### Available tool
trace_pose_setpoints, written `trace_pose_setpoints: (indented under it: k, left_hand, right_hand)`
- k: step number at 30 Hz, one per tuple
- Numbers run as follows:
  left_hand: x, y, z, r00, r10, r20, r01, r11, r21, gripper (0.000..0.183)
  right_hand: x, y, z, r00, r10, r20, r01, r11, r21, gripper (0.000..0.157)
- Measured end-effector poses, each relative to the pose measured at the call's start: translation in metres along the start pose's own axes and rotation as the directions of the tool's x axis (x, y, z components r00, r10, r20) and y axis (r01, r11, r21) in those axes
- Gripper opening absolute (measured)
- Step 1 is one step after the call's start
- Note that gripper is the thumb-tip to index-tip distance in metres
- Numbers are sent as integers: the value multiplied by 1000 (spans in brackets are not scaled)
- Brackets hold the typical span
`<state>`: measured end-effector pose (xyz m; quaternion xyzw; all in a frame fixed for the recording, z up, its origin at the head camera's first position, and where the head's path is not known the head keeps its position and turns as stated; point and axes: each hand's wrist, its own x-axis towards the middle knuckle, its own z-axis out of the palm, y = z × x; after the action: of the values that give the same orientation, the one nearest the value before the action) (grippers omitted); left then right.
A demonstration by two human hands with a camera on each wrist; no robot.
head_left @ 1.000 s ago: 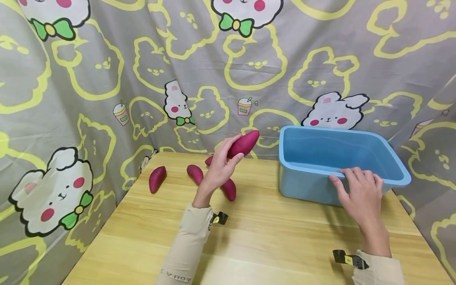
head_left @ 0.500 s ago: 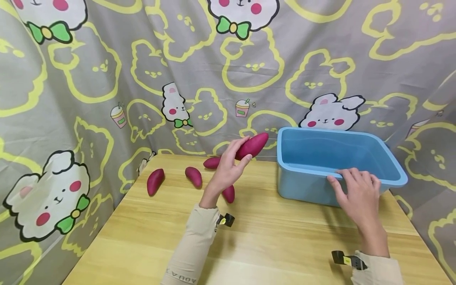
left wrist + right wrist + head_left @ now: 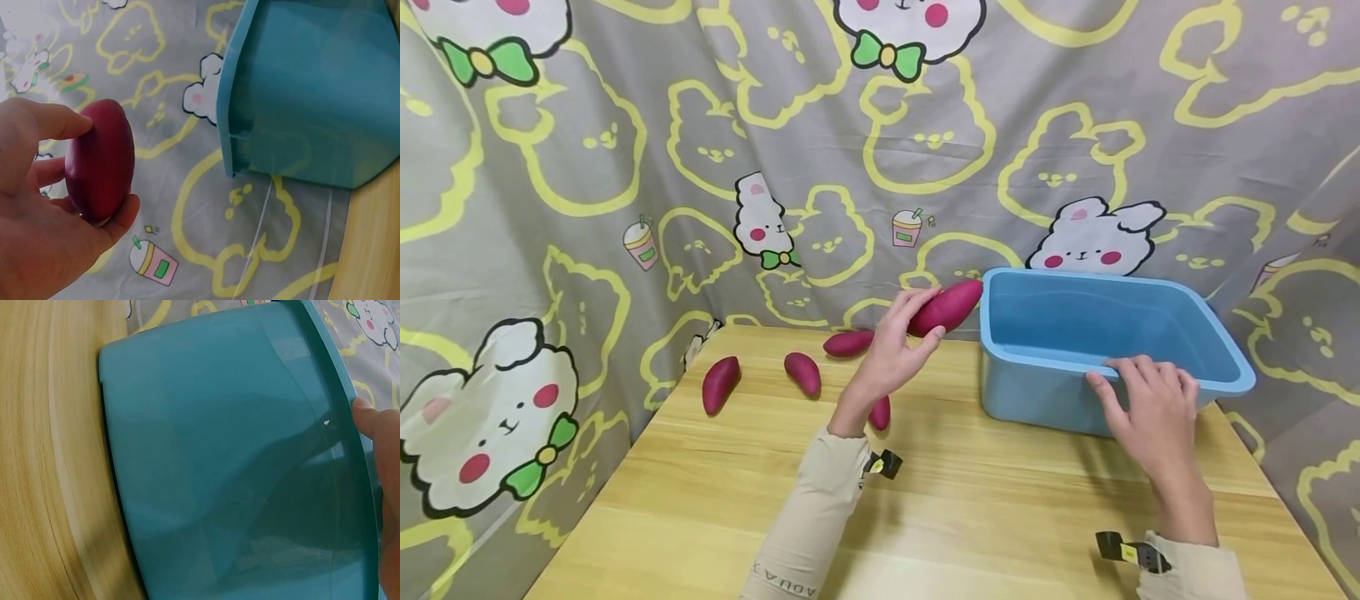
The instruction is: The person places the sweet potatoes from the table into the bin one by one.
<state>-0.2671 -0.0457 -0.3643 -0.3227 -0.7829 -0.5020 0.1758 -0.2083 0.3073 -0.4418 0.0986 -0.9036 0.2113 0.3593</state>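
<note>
My left hand [image 3: 891,354] grips a purple sweet potato [image 3: 951,307] between fingers and thumb, raised above the table. Its pointed end overlaps the left rim of a blue plastic bin [image 3: 1033,392] in the head view. From the left wrist, the sweet potato [image 3: 103,159] shows end-on, apart from the bin [image 3: 312,94]. My right hand [image 3: 1157,412] holds the bin's near rim, fingers over the edge and thumb on the outer side. Other sweet potatoes lie on the table: one at far left [image 3: 721,385], one beside it [image 3: 803,374], one behind [image 3: 847,342], and one partly hidden by my left wrist [image 3: 880,412].
The wooden table [image 3: 970,500] runs back to a grey curtain [image 3: 820,150] with yellow outlines and white rabbits. This curtain also hangs along both sides. The bin stands at the right rear, close to the curtain.
My left hand has moved right with the sweet potato, closer to the bin, uncovering the sweet potatoes behind it. The right hand stays on the bin's rim. The head view has shifted slightly.
</note>
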Motion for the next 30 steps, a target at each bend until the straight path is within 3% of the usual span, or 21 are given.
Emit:
trace_pose_setpoints:
  k: [16,30]
  left_hand:
    - [13,8,16,999,11,32,-11,1000,20,51]
    - [22,13,45,998,17,59,-16,1000,-22,51]
  right_hand:
    - [1,-3,0,999,-18,-32,18,1000,5,39]
    - [-2,-1,-1,999,-30,-32,30,1000,0,38]
